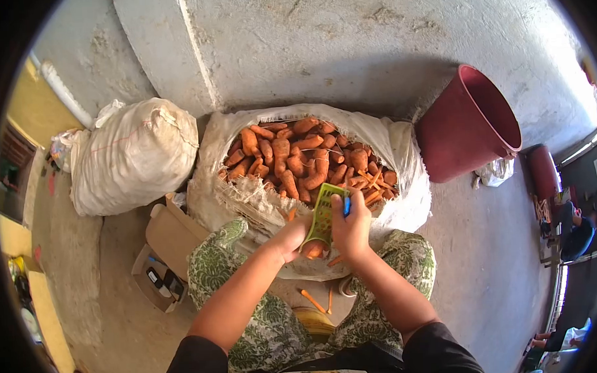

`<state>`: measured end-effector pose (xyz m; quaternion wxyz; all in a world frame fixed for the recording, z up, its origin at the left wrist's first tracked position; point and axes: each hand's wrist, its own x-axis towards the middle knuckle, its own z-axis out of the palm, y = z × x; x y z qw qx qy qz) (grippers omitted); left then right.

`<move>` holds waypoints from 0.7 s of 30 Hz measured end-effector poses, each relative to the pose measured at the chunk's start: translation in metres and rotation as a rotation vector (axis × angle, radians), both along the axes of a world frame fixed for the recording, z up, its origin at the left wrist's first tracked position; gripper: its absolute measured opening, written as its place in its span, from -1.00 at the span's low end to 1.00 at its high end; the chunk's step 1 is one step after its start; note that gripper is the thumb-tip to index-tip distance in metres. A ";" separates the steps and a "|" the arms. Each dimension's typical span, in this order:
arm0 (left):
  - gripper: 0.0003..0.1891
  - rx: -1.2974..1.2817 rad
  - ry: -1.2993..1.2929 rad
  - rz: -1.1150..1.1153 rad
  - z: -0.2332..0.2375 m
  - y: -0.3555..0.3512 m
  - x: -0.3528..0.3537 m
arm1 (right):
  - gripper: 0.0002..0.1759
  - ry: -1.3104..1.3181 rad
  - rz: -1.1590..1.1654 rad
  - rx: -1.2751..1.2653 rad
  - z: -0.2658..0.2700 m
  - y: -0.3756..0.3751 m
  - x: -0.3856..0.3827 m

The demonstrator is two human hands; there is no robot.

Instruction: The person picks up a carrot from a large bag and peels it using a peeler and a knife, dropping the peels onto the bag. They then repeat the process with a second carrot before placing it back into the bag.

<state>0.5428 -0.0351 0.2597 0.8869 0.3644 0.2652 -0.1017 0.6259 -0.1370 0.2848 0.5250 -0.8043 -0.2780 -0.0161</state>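
Note:
My right hand [352, 225] is closed round a yellow-green plastic slicer or grater with rows of holes [323, 210], held tilted over the sack's near edge. A small blue part [346, 206] shows by the right thumb. My left hand [292, 239] is closed at the tool's lower left, round a carrot [314, 250] whose end pokes out below the tool. Most of the left fingers are hidden. Just beyond both hands, the torn-open white sack [411, 202] is full of carrots [297, 161]. Thin orange strips [373, 179] lie on the carrots at the right.
A tied, full white sack [136, 159] stands at the left, and a dark red bucket [451, 135] leans at the right by the wall. An open cardboard box [172, 233] holds dark items beside my left knee. Orange strips [313, 301] lie on the floor between my feet.

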 end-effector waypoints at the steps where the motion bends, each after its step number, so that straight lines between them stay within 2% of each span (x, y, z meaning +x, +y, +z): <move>1: -0.65 -0.001 -0.086 -0.113 -0.006 0.003 0.000 | -0.79 -0.001 -0.046 -0.002 -0.006 -0.001 0.008; 2: -0.62 -0.005 -0.172 -0.227 -0.009 0.005 0.000 | -0.78 0.010 -0.153 0.009 -0.009 -0.002 0.026; 5: -0.59 -0.050 -0.100 -0.239 0.007 -0.001 -0.014 | -0.74 -0.030 -0.466 0.021 -0.014 -0.023 0.104; 7: -0.57 -0.026 -0.149 -0.238 0.002 0.001 -0.014 | -0.73 -0.084 -0.573 -0.047 0.005 -0.030 0.113; 9: -0.58 -0.055 -0.100 -0.176 0.005 0.004 -0.010 | -0.74 -0.060 -0.511 0.020 0.009 -0.026 0.098; 11: -0.58 0.006 -0.022 -0.163 0.004 0.006 -0.008 | -0.76 0.119 -0.169 0.239 -0.001 -0.016 0.066; 13: -0.59 -0.092 -0.071 -0.120 -0.008 0.007 -0.006 | -0.72 0.189 0.011 0.176 -0.004 -0.006 0.027; 14: -0.61 -0.049 -0.052 -0.169 0.012 0.006 -0.003 | -0.74 0.139 0.021 0.127 -0.001 -0.002 0.009; 15: -0.61 -0.047 -0.051 -0.172 0.010 0.004 -0.002 | -0.77 0.090 0.028 0.077 0.004 0.001 -0.003; 17: -0.62 -0.152 0.034 0.044 0.002 -0.003 -0.003 | -0.78 0.103 0.007 0.031 0.010 0.002 -0.004; 21: -0.62 -0.166 -0.015 0.097 0.013 -0.001 -0.003 | -0.77 0.070 -0.090 -0.043 0.006 0.001 0.007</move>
